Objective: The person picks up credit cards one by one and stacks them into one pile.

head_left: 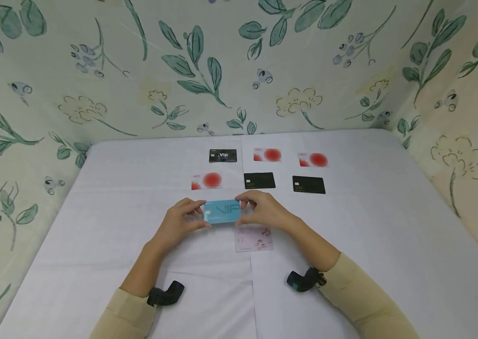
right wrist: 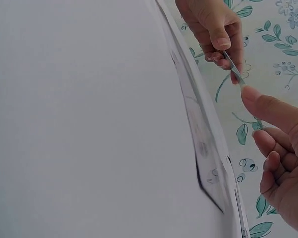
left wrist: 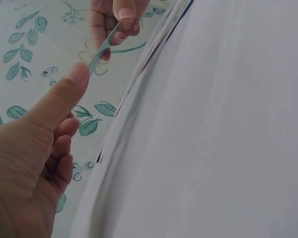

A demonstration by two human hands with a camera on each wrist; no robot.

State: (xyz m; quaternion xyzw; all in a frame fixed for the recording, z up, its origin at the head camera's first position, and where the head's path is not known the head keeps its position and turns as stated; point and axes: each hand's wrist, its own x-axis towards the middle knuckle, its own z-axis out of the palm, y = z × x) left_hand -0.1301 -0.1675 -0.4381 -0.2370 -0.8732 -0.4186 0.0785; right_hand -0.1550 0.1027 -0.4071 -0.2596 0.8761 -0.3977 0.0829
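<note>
A blue card (head_left: 222,212) with "VIP" lettering and a chip is held up between both hands over the white table. My left hand (head_left: 178,218) pinches its left end between thumb and fingers. At the opposite end, my right hand (head_left: 267,210) grips the card the same way. In the left wrist view the card (left wrist: 100,54) shows almost edge-on, with the left thumb (left wrist: 77,74) against it. A pale pink flowered card (head_left: 254,240) lies on the cloth just below the right hand, its upper edge partly covered.
Beyond the hands lie two rows of cards: a black Vip card (head_left: 223,156), red-circle cards (head_left: 267,155) (head_left: 313,160) (head_left: 206,181), and black cards (head_left: 259,180) (head_left: 309,184). A white cloth (head_left: 94,226) covers the table. Leaf-patterned fabric (head_left: 137,94) hangs behind it.
</note>
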